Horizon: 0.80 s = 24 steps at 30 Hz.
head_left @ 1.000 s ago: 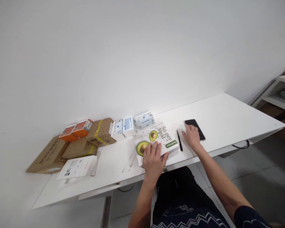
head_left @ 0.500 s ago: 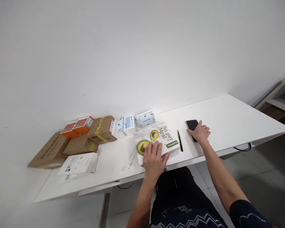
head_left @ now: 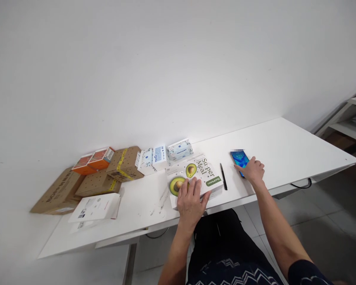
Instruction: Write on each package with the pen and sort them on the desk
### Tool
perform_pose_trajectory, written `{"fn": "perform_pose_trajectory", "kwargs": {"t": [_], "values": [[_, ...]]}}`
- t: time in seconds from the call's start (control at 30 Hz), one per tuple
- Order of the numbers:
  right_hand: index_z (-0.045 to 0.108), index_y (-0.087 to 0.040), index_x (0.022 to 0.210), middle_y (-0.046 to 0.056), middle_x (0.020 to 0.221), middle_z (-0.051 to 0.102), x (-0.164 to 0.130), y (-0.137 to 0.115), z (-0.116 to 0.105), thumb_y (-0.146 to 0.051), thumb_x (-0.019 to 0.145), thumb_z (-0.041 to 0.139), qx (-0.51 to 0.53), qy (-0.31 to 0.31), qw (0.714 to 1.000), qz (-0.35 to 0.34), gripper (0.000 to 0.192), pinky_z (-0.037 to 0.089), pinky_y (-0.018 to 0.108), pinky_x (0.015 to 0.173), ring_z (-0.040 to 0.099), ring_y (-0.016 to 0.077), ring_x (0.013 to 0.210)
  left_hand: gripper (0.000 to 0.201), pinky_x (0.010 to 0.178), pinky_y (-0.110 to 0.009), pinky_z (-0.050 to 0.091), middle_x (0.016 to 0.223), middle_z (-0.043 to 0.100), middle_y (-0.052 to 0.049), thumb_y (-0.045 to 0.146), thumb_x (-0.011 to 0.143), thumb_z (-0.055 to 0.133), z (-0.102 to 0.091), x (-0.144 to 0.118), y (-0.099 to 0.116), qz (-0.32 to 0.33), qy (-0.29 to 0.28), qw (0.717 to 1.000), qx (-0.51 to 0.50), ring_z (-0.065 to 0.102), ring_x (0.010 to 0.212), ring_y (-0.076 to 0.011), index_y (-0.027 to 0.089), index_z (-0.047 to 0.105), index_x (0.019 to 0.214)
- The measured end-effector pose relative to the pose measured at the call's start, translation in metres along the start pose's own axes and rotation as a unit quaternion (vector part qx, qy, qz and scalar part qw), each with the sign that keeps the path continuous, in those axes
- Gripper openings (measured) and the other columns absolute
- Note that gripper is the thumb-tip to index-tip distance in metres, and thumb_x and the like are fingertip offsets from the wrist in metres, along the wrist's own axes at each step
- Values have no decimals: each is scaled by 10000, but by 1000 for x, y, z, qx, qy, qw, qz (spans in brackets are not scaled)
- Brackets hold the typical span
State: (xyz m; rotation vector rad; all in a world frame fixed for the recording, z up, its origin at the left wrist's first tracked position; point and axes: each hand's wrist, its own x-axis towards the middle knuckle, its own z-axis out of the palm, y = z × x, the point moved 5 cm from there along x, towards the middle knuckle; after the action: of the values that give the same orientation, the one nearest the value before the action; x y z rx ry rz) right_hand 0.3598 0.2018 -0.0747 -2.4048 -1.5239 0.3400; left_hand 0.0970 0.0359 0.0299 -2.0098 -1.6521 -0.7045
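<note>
My left hand (head_left: 191,198) lies flat, fingers spread, on top of a white box (head_left: 204,166) printed with avocados and "Su-per Meal", near the table's front edge. To the right of this box, a black pen (head_left: 223,176) lies on the table. Farther right is a smartphone (head_left: 239,159), lying face up with its blue screen lit. My right hand (head_left: 253,171) is over the phone's lower part, the thumb reaching across toward its left edge. The other fingers are loosely bent and apart, off the phone's right side; the hand covers the phone's lower corner.
Along the wall on the white table (head_left: 296,150) are tissue packs (head_left: 180,149), brown cartons (head_left: 125,164) with yellow tape, orange boxes (head_left: 101,158) and a larger carton (head_left: 57,192). A flat white box (head_left: 95,206) sits at the left front. Shelves (head_left: 348,128) stand at the right.
The phone's screen has gone from dark to lit. My right hand's index finger has drawn back from the phone's right edge. My left hand stays on the avocado box.
</note>
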Motion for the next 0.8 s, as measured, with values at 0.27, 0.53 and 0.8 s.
{"fn": "perform_pose_trajectory", "kwargs": {"t": [0.27,0.53,0.8], "values": [[556,-77,1141,230,1217,473,-4,4,-7,-639,718,584,-52,-64,997,11,704,394,461,919,429,375,1156,416,931,-423,442,1199,652,-96,436,854,579,0,0,-1,3,4,1000,4,547,1168,-303,182,613,1181],[442,-122,1233,208,1188,506,0,-9,-12,-465,690,684,-29,-75,997,2,687,446,444,850,521,347,1101,400,920,-423,445,1188,657,-98,440,857,573,-3,2,1,4,10,1000,6,558,1149,-304,181,625,1159],[593,-94,1056,185,939,646,24,3,-9,-508,779,565,44,-76,996,-22,499,489,358,678,640,297,877,401,927,-436,445,1187,656,-99,448,856,569,-2,0,0,-3,12,1000,3,554,1157,-315,195,626,1162]]}}
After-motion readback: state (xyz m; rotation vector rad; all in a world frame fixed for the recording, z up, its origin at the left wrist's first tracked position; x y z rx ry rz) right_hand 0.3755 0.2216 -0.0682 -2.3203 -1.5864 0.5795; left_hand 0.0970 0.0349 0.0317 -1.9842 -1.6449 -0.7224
